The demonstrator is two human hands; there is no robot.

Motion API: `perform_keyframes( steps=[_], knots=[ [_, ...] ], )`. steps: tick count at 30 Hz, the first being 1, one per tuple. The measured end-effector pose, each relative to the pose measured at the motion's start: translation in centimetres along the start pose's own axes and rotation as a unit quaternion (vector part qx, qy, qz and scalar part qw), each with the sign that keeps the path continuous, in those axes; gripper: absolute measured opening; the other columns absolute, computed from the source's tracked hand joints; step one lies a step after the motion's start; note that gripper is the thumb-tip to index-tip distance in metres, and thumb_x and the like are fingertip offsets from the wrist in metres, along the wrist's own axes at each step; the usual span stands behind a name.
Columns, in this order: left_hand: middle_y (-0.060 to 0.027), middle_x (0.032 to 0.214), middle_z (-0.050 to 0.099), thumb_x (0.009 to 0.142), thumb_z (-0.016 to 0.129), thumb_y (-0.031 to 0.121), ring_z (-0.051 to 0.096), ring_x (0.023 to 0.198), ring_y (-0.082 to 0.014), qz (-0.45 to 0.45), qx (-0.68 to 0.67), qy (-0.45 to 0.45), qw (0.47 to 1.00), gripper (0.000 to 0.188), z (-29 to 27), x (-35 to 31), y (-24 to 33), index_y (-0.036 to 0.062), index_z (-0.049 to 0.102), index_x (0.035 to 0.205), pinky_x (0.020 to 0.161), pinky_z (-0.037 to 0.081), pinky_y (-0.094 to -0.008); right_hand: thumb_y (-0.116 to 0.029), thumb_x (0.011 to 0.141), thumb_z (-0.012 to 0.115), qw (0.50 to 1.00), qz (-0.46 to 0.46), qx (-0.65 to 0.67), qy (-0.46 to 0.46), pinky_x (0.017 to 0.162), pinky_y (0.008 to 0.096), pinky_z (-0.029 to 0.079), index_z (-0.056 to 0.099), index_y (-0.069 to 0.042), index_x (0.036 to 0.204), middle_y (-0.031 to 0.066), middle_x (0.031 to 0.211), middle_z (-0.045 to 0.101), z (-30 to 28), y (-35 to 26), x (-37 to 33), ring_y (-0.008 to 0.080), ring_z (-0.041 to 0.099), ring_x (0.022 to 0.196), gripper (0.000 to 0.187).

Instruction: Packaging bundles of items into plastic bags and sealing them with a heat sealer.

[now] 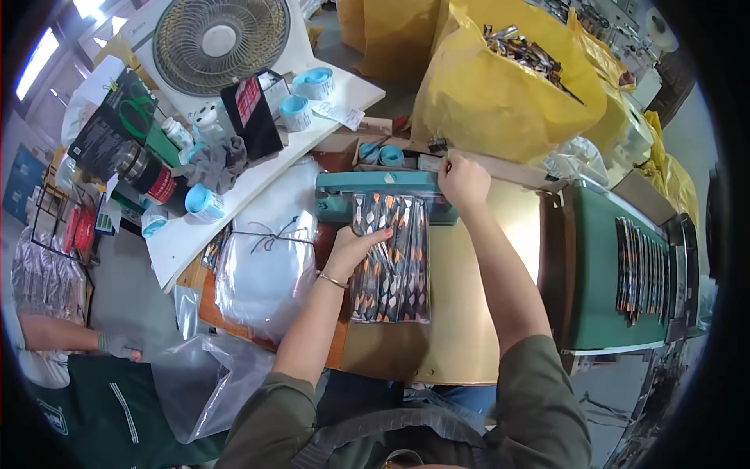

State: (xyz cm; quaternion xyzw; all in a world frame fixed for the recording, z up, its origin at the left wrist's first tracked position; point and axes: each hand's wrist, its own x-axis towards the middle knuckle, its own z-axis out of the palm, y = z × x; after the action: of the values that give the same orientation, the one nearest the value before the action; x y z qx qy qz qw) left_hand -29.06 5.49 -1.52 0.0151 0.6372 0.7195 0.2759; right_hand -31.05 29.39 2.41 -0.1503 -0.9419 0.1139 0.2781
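Note:
On the table in front of me lies a clear plastic bag (391, 285) packed with rows of small dark pieces with orange and silver parts. My left hand (353, 252) grips its left edge, thumb stretched across the top and the other fingers mostly hidden. The bag's far end meets a teal bar-type heat sealer (375, 183). My right hand (466, 181) is closed in a fist at the right end of the sealer's arm. A stack of empty clear bags (266, 266), with a dark cord across it, lies left of my left hand.
A white side table (234, 230) holds a fan (221, 39), teal label rolls (297, 113) and a tumbler (148, 176). Behind the sealer stands a yellow sack (500, 94) of loose pieces. A green conveyor (601, 273) carries pieces at right. Another person's gloved hand (117, 346) is at left.

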Motion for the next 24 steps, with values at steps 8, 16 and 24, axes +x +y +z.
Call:
perform_keyframes(
  steps=[8,16,24],
  knots=[
    [-0.0046,0.099,0.065,0.077,0.073,0.009,0.061,0.087,-0.0116,-0.047,-0.078,-0.057,0.994,0.032,-0.5,-3.3,-2.9,0.0009,0.062,0.106,0.077,0.049,-0.0275,-0.025,0.081,0.055,0.999,0.005,0.01,0.038,0.055,0.0452,0.05,0.058,-0.006,0.066,0.0125,0.07,0.063,0.3,0.4,-1.5,0.0342,0.062,0.061,0.024],
    [-0.0043,0.082,0.066,0.075,0.075,0.019,0.061,0.07,-0.0114,-0.014,0.033,-0.046,0.998,0.033,-2.0,-3.2,-2.2,-0.0042,0.064,0.096,0.061,0.046,-0.0239,-0.047,0.092,0.047,0.778,0.172,0.57,-0.199,0.093,0.0386,0.04,0.025,-0.008,0.143,0.0208,0.135,0.041,-6.0,2.0,-6.1,0.0291,0.051,0.111,0.068],
    [-0.014,0.085,0.067,0.072,0.074,0.021,0.064,0.077,-0.0198,0.169,0.603,0.112,0.771,0.032,-18.2,-10.3,1.6,0.0001,0.064,0.094,0.07,0.049,-0.0313,-0.016,0.087,0.056,0.976,0.052,0.155,-0.145,0.108,0.0432,0.027,0.033,0.003,0.135,0.0246,0.14,0.03,-12.3,4.6,-34.0,0.0388,0.031,0.13,0.056]
  ],
)
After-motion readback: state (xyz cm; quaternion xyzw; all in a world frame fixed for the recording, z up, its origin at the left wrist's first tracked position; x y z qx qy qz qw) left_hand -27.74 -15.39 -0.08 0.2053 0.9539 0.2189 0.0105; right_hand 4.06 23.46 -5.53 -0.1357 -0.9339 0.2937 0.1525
